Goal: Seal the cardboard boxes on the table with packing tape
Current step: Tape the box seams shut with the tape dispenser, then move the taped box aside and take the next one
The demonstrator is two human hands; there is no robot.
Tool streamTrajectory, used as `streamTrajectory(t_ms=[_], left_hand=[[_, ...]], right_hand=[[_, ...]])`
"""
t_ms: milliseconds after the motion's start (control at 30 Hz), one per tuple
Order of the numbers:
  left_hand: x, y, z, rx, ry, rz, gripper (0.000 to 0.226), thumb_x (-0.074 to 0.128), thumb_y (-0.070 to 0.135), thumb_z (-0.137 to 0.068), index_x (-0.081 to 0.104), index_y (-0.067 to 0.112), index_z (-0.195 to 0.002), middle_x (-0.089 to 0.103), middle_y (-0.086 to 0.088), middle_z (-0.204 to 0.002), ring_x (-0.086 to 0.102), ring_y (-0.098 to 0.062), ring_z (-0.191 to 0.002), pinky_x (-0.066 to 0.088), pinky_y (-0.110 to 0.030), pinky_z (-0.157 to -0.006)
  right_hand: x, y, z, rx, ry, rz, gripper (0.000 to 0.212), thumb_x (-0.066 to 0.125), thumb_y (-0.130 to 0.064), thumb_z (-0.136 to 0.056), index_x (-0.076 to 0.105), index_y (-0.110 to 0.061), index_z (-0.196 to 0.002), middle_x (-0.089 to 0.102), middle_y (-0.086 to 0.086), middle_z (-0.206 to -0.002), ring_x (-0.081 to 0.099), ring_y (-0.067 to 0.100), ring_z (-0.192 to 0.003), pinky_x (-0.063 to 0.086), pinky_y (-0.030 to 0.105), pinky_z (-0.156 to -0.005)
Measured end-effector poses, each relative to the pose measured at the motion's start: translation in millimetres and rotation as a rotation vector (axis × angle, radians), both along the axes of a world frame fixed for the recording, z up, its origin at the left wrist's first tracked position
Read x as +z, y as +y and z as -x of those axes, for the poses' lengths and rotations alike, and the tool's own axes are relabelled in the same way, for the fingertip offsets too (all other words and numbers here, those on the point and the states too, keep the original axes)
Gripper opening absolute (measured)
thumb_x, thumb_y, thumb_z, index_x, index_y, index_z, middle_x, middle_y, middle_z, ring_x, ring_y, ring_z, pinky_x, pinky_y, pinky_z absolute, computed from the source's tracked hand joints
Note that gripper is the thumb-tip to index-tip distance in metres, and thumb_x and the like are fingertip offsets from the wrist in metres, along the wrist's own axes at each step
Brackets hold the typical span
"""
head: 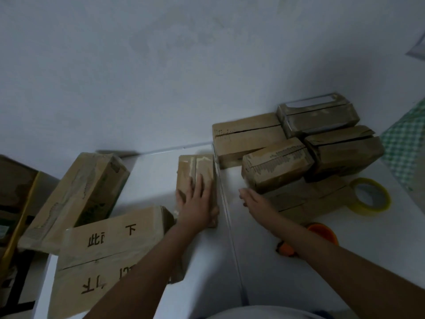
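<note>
A: We count nine boxes: small one [196, 178], printed one [108, 247], long leaning one [76, 199], five stacked at right – [247, 137], [276, 164], [318, 115], [345, 150], [308, 199] – plus a dark one [16, 192] at the left edge.

B: Tape?

A: We see one yellow roll [370, 195]. One orange thing [322, 231], partly hidden.

B: Hands?

A: Two: left [195, 201], right [254, 200].
</note>
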State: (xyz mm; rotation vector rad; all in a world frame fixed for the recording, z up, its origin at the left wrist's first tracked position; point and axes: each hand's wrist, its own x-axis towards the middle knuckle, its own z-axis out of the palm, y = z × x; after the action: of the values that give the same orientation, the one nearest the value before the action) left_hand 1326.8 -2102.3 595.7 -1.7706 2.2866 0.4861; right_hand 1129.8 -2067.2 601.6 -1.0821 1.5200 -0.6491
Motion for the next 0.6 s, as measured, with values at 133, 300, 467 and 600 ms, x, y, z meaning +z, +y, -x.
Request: streamTrajectory(t_ms=[133, 300, 467, 600], left_hand=[[14, -54, -31, 0.083, 0.043, -0.004, 0.065, 0.039, 0.031, -0.104, 0.002, 0.026, -0.158, -0.017, 0.002, -0.165, -0.012, -0.029, -0.151, 0.005, -0.061, -0.118], [17, -106, -55, 0.181, 0.018, 0.02, 0.06, 0.03, 0.005, -0.1, 0.024, 0.026, -0.155, -0.009, 0.007, -0.165, -0.008, -0.025, -0.152, 0.003, -0.058, -0.119], [7, -116, -41, 0.169, -0.037, 0.081, 0.051, 0.038, 0.014, -0.1, 0.034, 0.023, -0.15, -0.008, 0.001, -0.166, -0.011, -0.033, -0.151, -0.006, -0.057, -0.118], [-2, -96, 4, 0.013, 0.113, 0.12, 0.056, 0.048, 0.029, -0.1, 0.03, 0.025, -0.153, -0.006, 0.0, -0.166, -0.007, -0.031, -0.152, 0.004, -0.054, -0.12]], right_hand=[[-10, -18, 13, -0.042, -0.016, -0.021, 0.041, 0.038, -0.048, -0.1, 0.06, -0.014, -0.107, 0.059, 0.021, -0.115, 0.06, 0.028, -0.099, 0.046, 0.03, -0.079], [-24, -34, 11, -0.045, -0.015, 0.001, 0.044, 0.042, -0.041, -0.101, 0.057, -0.001, -0.111, 0.058, 0.027, -0.114, 0.055, 0.038, -0.103, 0.042, 0.027, -0.068], [-9, -37, 20, -0.019, 0.102, 0.158, 0.028, 0.044, -0.031, -0.102, 0.061, -0.016, -0.119, 0.065, 0.001, -0.102, 0.061, 0.013, -0.093, 0.046, 0.019, -0.076], [8, -38, 50, -0.126, 0.306, 0.377, 0.023, 0.045, -0.028, -0.101, 0.059, -0.024, -0.118, 0.062, -0.011, -0.093, 0.058, 0.0, -0.082, 0.046, 0.017, -0.068]])
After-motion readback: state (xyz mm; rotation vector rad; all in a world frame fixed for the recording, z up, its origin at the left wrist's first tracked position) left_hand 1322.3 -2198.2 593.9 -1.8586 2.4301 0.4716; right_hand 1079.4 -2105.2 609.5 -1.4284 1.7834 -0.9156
